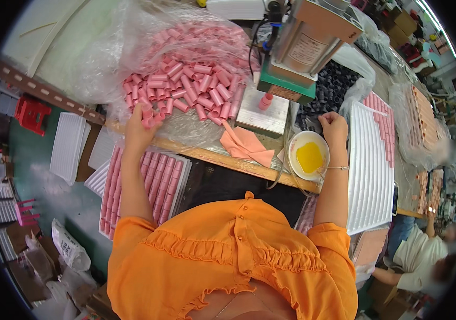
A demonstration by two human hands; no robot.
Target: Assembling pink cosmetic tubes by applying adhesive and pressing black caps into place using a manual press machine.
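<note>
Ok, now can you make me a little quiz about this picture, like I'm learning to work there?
1. Which of the person's hands is at the pile of pink tubes?

2. True or false: the stuff in the white bowl is blue.

3. What stands on top of the silver block?
A) the red stool
B) a small pink piece
C) the white bowl

Key:
1. The left hand.
2. False: it is yellow.
3. B.
</note>
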